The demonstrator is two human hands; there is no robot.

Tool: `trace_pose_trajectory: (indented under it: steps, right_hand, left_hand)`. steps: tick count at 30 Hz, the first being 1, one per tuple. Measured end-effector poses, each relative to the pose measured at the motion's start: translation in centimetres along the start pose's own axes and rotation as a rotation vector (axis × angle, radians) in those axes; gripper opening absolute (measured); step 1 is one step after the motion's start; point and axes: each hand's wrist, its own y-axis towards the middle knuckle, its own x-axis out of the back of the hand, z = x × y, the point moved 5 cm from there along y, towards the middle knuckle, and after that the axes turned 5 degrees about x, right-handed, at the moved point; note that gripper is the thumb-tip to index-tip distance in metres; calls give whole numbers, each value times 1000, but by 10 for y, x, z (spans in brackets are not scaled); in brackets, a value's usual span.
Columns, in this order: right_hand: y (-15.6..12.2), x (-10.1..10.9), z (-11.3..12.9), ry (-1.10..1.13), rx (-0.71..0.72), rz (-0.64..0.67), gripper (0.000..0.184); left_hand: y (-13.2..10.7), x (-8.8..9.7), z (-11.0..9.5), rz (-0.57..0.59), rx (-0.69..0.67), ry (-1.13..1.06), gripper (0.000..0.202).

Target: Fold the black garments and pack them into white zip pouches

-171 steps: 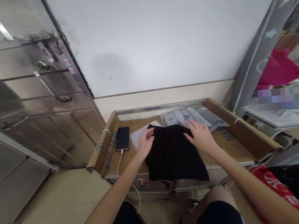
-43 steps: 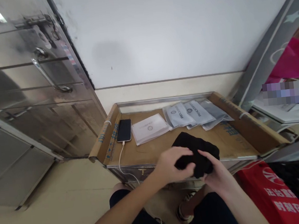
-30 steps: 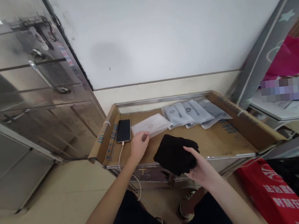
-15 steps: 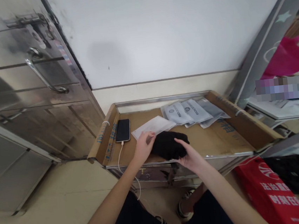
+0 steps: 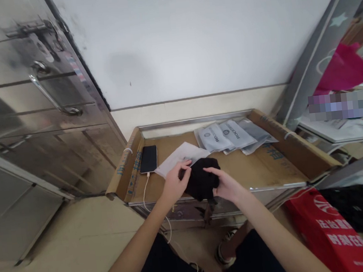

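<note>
1. Stainless-steel cabinet door [image 5: 37,103], with its bolt latch and curved handle, fills your far left, beside a white wall [image 5: 191,41]; it stands well apart from your hands.
2. On the left of the cardboard-lined metal bench [image 5: 195,119], a black smartphone [image 5: 148,159] lies screen up, and a white charging cable [image 5: 146,190] runs from its lower end down over the bench's front edge.
3. Just right of the phone, a translucent white sleeve [image 5: 180,155] lies flat on the cardboard, its near corner close to your left hand.
4. Your left hand [image 5: 175,183] is curled, with its fingers [image 5: 184,165] pressed against the left side of the black fabric bundle [image 5: 201,179].
5. That soft bundle sits between your hands, just above the bench's front edge, and you have hold of it; how much of its weight rests on the bench is hidden.
6. Your right hand [image 5: 226,183] is partly open, palm turned inward, and cups the bundle's right side.
7. Behind your right hand, grey printed plastic pouches [image 5: 223,136] overlap in a row along the back of the bench, out of reach of your fingers' contact.
8. Far right, magenta cloth [image 5: 344,71] hangs beyond the bench, and a red printed carrier bag [image 5: 328,233] sits on the floor below it.
</note>
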Motion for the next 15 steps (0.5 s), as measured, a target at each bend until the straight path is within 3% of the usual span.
trace_pose_trajectory:
  steps: [3,7,10,15]
  right_hand:
    - [2,-7,3,110,-1,-25,15]
    - [6,-19,0,92,-75,4,12]
    - [7,-25,1,156,-17,10,13]
    - [12,-27,-2,55,-145,114,11]
  left_hand:
    - [1,1,3,-14,41,-54,12]
    - [1,0,2,10,5,-97,11]
    - [1,3,2,-2,1,-156,10]
    - [5,10,5,-17,22,-236,13]
